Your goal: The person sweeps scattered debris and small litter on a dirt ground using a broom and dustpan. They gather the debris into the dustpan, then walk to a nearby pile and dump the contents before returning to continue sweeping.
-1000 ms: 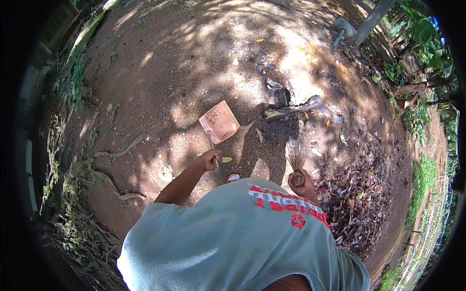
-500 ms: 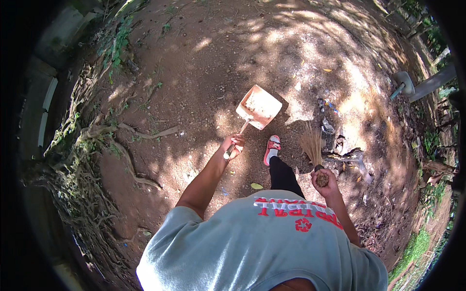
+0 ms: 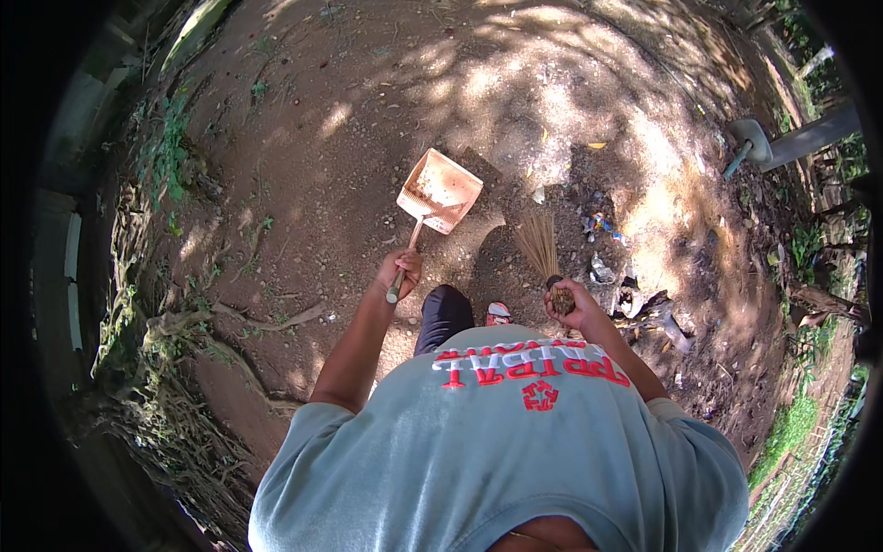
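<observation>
My left hand is closed around the handle of an orange dustpan, held out in front of me. Bits of dirt lie in its pan, and a dark shadow falls on the ground to its right. In my right hand is a broom of thin tan bristles, gripped at its dark bound end. Its bristles fan out forward and to the left, between the dustpan and a patch of litter. Whether the bristle tips touch the ground I cannot tell.
Crumpled silvery litter and a charred piece of wood lie right of the broom. Exposed roots run along the left. At the right stands a grey post with a pale object at its end. Below me shows a sandal.
In the picture, the dustpan and broom have both shifted left, the broom coming nearer the dustpan. My legs have changed position: a dark-clothed knee now shows, and the sandal sits lower.
</observation>
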Available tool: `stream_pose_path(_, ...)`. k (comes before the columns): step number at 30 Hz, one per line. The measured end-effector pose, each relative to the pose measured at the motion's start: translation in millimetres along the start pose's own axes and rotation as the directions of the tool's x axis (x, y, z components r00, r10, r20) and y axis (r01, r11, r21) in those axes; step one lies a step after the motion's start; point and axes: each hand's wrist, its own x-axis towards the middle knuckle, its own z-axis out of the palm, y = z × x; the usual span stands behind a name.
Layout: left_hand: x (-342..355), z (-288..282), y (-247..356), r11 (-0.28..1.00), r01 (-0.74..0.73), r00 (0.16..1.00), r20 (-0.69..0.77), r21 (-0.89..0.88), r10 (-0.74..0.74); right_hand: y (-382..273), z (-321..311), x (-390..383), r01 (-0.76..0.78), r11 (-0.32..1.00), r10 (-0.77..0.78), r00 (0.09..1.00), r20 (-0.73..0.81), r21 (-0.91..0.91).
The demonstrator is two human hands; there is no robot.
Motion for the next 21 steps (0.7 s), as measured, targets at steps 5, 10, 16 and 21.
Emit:
stream_pose_path(5, 97, 66, 108, 0.986, -0.029, 0.993, -0.109, 0.165, 0.047, -68, 81, 69, 0.095, 0.995, -0.095, 0.989, -0.114, -0.003)
stream_pose_path(10, 226, 151, 209, 0.970, 0.096, 0.940, -0.342, 0.222, -0.015, -141, 136, 115, 0.179, 0.964, -0.132, 0.964, -0.231, 0.196)
stream_pose_path(16, 364, 223, 260, 0.925, 0.166, 0.873, -0.487, 0.343, 0.024, -226, 168, 159, 0.196, 0.979, -0.200, 0.918, -0.343, -0.046)
stream_pose_path(21, 465, 250, 279, 0.928, 0.131, 0.794, -0.598, 0.350, 0.113, -301, 169, 215, 0.128, 0.980, -0.175, 0.917, -0.358, -0.151)
